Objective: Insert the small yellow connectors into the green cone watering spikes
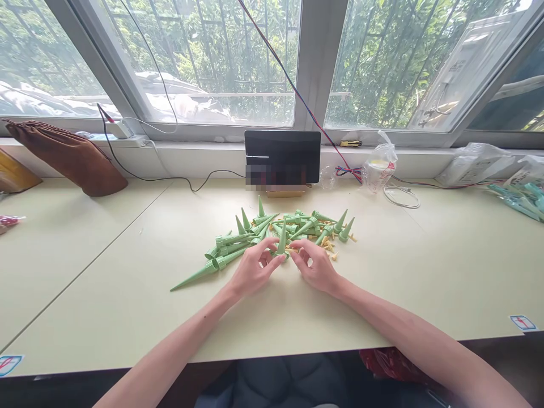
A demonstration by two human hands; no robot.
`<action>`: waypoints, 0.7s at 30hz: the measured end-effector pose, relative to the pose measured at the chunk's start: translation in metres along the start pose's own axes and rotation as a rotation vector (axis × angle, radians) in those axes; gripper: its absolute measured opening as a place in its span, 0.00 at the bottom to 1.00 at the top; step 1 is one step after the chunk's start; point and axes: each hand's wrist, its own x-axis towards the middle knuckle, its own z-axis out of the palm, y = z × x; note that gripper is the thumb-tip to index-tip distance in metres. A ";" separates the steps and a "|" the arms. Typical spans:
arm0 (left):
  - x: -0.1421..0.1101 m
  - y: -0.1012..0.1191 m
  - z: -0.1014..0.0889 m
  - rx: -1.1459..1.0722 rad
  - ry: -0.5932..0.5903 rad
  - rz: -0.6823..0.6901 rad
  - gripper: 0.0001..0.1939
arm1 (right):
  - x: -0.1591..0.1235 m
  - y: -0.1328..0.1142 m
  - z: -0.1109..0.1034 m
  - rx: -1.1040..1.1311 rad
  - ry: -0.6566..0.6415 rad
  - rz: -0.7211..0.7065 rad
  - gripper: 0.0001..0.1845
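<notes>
A green plastic watering spike stands point up between my hands, near the front of a loose pile. My left hand is closed on its wide base, with the thumb in front. From the other side my right hand reaches in, index finger and thumb curled close together beside the base. Whatever those right fingertips pinch is too small to make out. More green spikes lie around and behind, several upright and others on their sides. Small yellow plastic pieces are scattered among them on the right.
On the pale table, a dark-screened tablet leans on a small box behind the pile. A brown pouch and cable stand left. A bagged cup, white cable and plastic bags sit right. A yellow cutter rests on the sill.
</notes>
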 end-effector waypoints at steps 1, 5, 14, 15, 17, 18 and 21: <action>0.000 0.000 0.000 0.012 -0.001 0.006 0.17 | 0.000 0.000 0.000 0.003 0.001 -0.003 0.08; -0.001 0.000 -0.001 0.072 0.007 0.030 0.17 | 0.000 -0.001 0.000 0.004 -0.002 -0.009 0.08; -0.001 -0.004 0.001 0.104 0.018 0.073 0.16 | 0.000 -0.001 0.000 0.018 -0.011 -0.010 0.09; -0.001 -0.005 0.001 0.106 0.017 0.076 0.16 | -0.001 0.000 0.000 0.018 -0.012 -0.012 0.08; -0.001 -0.006 0.002 0.109 0.013 0.082 0.16 | -0.001 0.000 0.000 0.015 -0.014 -0.021 0.08; -0.002 -0.006 0.002 0.110 0.011 0.085 0.15 | -0.001 0.001 0.000 0.014 -0.013 -0.027 0.07; -0.002 -0.008 0.002 0.112 0.005 0.087 0.15 | -0.001 0.001 0.000 0.016 -0.013 -0.039 0.06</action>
